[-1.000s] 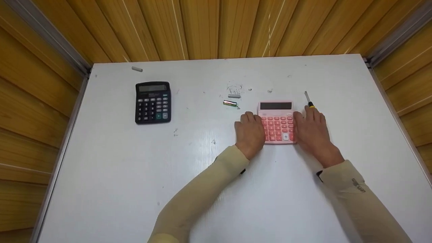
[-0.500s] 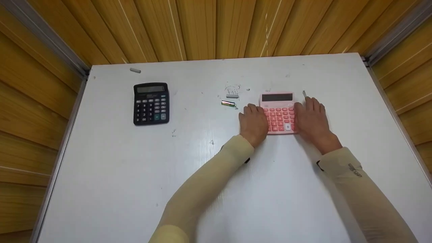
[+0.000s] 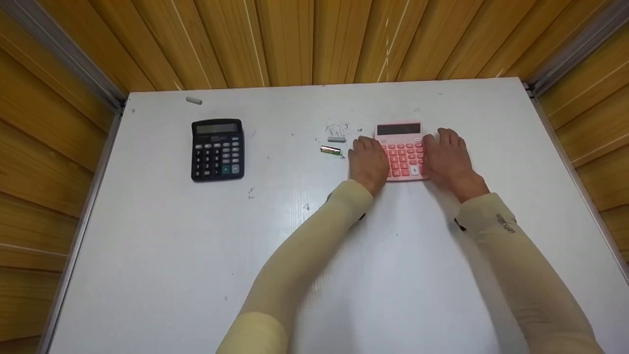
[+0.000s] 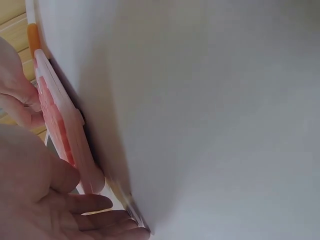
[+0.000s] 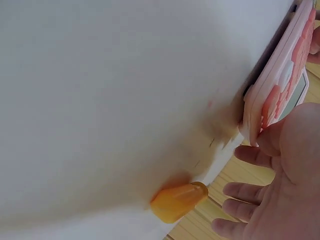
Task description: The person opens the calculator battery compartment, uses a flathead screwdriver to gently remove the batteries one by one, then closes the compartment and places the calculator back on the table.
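A pink calculator (image 3: 402,153) sits face up toward the right of the white table, its dark display at the far end. My left hand (image 3: 368,164) grips its left edge, thumb against the side and fingers reaching to the table in the left wrist view. On the opposite edge, my right hand (image 3: 447,157) holds it with the thumb and index finger, the other fingers spread loosely. A yellow-orange screwdriver handle (image 5: 177,202) lies on the table beside the right hand; the head view hides it under that hand. Whether the calculator's underside fully touches the table, I cannot tell.
A black calculator (image 3: 217,149) lies at the left. Just left of my left hand are a shiny, colourful battery (image 3: 330,150) and a grey cylinder (image 3: 336,140). Another grey cylinder (image 3: 194,101) lies near the back-left corner. Wood-patterned panels (image 3: 290,44) border the table.
Both hands have moved the pink calculator away from me, toward the table's back edge. The screwdriver's shaft, visible earlier beyond the right hand, is now covered by it.
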`<state>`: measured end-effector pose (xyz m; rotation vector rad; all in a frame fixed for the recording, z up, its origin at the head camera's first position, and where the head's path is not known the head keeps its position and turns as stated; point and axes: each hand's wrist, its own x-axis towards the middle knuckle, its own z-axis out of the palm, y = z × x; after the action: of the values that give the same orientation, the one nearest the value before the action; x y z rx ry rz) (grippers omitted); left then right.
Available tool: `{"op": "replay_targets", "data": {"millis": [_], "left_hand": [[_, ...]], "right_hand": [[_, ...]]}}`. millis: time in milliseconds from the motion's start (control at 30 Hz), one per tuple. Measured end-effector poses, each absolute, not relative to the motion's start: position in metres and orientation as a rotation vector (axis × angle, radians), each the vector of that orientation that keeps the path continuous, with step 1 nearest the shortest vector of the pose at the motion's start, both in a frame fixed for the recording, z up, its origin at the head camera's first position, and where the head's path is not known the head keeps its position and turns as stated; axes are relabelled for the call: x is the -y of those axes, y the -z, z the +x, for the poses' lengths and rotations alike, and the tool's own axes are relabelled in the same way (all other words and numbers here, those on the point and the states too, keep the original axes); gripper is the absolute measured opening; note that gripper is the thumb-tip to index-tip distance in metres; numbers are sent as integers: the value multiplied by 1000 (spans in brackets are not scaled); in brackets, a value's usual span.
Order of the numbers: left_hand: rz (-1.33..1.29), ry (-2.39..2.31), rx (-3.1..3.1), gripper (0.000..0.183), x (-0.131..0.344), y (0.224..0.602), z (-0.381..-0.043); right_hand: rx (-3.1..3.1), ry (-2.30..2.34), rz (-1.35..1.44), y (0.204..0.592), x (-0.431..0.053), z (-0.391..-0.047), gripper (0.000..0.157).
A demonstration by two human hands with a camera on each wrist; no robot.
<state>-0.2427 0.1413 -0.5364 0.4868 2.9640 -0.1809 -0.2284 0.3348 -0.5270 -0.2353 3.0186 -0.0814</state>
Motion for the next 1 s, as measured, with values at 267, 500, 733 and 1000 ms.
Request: {"op": "replay_targets", "data": {"millis": [267,500,733,1000], "left_hand": [[433,178,-2969,55,-140,535,-261],[467,217,-2972,57,-142,535,-266],[445,189,-2975,55,-141,534,-265],[500,82,-2988,53,-134,538,-254]], "right_hand": [[-3020,121,-221,525,-330,-250,40],[-3020,137,-196,525,-333,-254,41],[-3026,167,-181,528,-332,-255,41],[-3044,251,-140,534,-332,-250,40]]}}
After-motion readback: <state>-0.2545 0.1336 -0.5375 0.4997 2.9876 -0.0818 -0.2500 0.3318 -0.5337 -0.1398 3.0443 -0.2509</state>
